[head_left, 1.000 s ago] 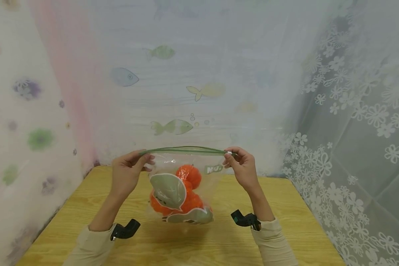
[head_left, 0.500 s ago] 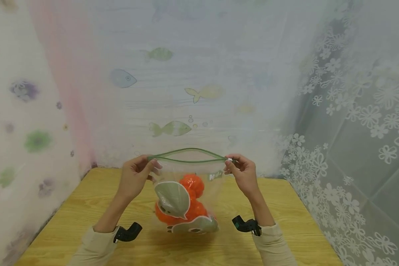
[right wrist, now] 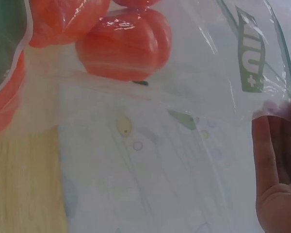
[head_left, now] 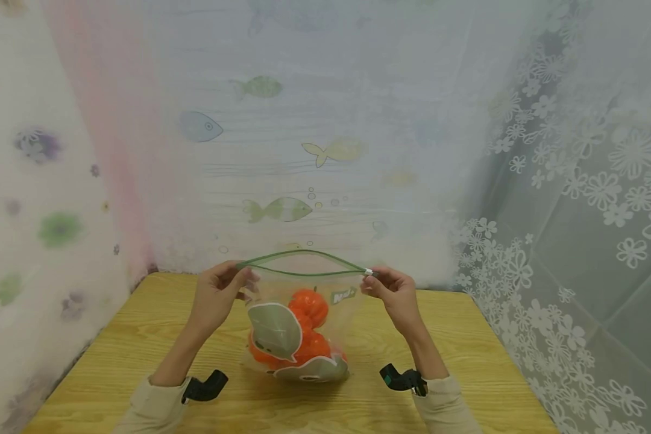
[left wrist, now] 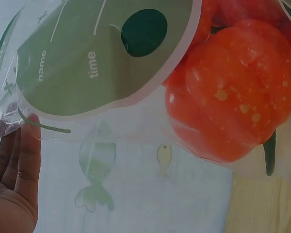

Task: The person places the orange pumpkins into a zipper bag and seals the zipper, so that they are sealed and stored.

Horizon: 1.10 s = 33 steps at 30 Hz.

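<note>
Between the two hands hangs a clear zip bag (head_left: 273,331) with green prints, its base low over the table. Its green-edged mouth gapes in the middle. Inside lie several orange-red, ribbed pumpkin-like items (head_left: 310,307) with green stems; one such pumpkin-like item (left wrist: 233,92) shows large in the left wrist view. The left hand (head_left: 219,289) pinches the mouth's left corner between thumb and fingers. At the right corner, beside a white slider (head_left: 368,272), the right hand (head_left: 396,295) pinches the edge. The bag partly hides the fingertips in both wrist views.
A wood-grain table (head_left: 130,337) lies under the bag. Behind it hangs a pale curtain (head_left: 314,120) printed with fish, and a flowered curtain (head_left: 586,253) borders the right side. Black wrist mounts (head_left: 205,386) sit at the sleeve cuffs.
Both hands have lowered the bag a little. Its mouth has gone from nearly flat to a wider gap. Each hand keeps its corner.
</note>
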Available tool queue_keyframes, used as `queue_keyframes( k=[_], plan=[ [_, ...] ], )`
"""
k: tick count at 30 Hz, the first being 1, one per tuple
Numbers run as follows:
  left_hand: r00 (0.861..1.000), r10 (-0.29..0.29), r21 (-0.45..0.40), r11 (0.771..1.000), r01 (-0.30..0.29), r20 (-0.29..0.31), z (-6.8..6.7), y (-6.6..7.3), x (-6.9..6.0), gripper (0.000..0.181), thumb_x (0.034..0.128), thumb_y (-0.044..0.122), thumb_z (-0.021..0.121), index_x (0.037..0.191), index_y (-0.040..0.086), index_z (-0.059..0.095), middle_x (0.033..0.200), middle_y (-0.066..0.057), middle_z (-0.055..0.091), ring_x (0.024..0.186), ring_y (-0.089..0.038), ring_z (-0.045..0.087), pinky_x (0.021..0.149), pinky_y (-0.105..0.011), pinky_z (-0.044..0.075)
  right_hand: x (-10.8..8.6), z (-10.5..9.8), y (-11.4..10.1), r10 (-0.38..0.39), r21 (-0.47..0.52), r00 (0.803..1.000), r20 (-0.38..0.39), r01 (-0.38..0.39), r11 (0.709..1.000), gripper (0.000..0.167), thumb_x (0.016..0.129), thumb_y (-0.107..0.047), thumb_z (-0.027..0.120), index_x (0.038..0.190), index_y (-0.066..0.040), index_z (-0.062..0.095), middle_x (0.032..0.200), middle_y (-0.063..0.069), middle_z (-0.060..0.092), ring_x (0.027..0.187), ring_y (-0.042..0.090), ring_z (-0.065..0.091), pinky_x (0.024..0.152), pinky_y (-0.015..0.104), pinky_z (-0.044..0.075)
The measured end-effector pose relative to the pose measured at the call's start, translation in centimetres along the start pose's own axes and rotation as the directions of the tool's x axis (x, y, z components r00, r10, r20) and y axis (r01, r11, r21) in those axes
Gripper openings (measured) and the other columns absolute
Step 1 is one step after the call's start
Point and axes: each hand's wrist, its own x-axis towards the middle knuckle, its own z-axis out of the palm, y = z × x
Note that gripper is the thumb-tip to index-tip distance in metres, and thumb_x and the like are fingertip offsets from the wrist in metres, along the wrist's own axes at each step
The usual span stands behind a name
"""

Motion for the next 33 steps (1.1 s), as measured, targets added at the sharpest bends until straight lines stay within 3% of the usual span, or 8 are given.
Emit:
queue_keyframes(
  k=[8,13,19,26,29,33],
  plan=[
    [0.997,-0.035,-0.012,0.999,0.035,-0.067,-0.4,-0.4,-0.6,0.025,0.1047,0.008,0.057,0.105,-0.015,0.065,0.086,0.009,0.074,0.072,-0.007,0.071,0.059,-0.027,0.062,-0.2,0.4,0.6,-0.053,0.037,0.997,-0.057,0.055,0.998,0.016,0.097,0.004,0.065,0.104,-0.006,0.076,0.09,0.0,0.076,0.078,0.011,0.074,0.076,0.033,0.064],
    [0.991,-0.08,0.024,0.996,0.083,-0.106,-0.7,-0.5,-0.8,0.023,0.105,0.013,0.058,0.103,-0.008,0.069,0.082,0.007,0.073,0.072,-0.008,0.07,0.06,-0.027,0.062,-0.4,0.3,0.5,-0.082,0.038,0.995,-0.051,0.084,0.996,0.016,0.098,0.004,0.062,0.105,-0.001,0.076,0.092,0.0,0.077,0.078,0.01,0.074,0.074,0.031,0.063],
    [0.99,-0.101,0.032,0.994,0.105,-0.102,-0.9,-0.5,-1.1,0.023,0.1053,0.014,0.058,0.105,-0.006,0.07,0.079,0.004,0.071,0.071,-0.009,0.071,0.06,-0.028,0.062,-0.6,0.3,0.6,-0.065,0.052,0.994,-0.083,0.069,0.996,0.014,0.098,0.005,0.062,0.104,0.006,0.075,0.09,0.004,0.077,0.078,0.011,0.074,0.074,0.032,0.064],
    [0.987,-0.092,0.019,0.995,0.095,-0.131,-0.8,-0.8,-1.3,0.027,0.105,0.012,0.058,0.104,-0.013,0.068,0.078,0.005,0.071,0.069,-0.008,0.071,0.059,-0.028,0.062,-0.8,0.5,0.2,-0.043,0.02,0.994,-0.1,0.045,0.999,0.01,0.098,0.001,0.064,0.101,0.001,0.074,0.088,0.0,0.076,0.075,0.011,0.073,0.074,0.032,0.064],
    [0.991,-0.066,-0.002,0.998,0.066,-0.118,-0.8,-1.0,-1.4,0.026,0.1046,0.009,0.058,0.103,-0.015,0.066,0.079,0.004,0.071,0.069,-0.009,0.071,0.058,-0.028,0.062,-0.8,0.8,0.1,-0.039,0.031,0.994,-0.102,0.042,0.999,0.011,0.099,0.001,0.064,0.101,-0.001,0.074,0.088,0.0,0.076,0.075,0.01,0.073,0.074,0.03,0.064],
    [0.998,-0.052,-0.017,0.999,0.052,-0.045,-1.2,-0.8,-1.6,0.024,0.1055,0.008,0.055,0.103,-0.015,0.064,0.083,0.004,0.072,0.071,-0.01,0.071,0.059,-0.03,0.062,-0.8,1.1,0.1,-0.04,0.034,0.993,-0.111,0.044,0.998,0.012,0.099,0.001,0.062,0.102,-0.003,0.073,0.088,-0.001,0.076,0.076,0.009,0.072,0.074,0.029,0.064]
  ],
)
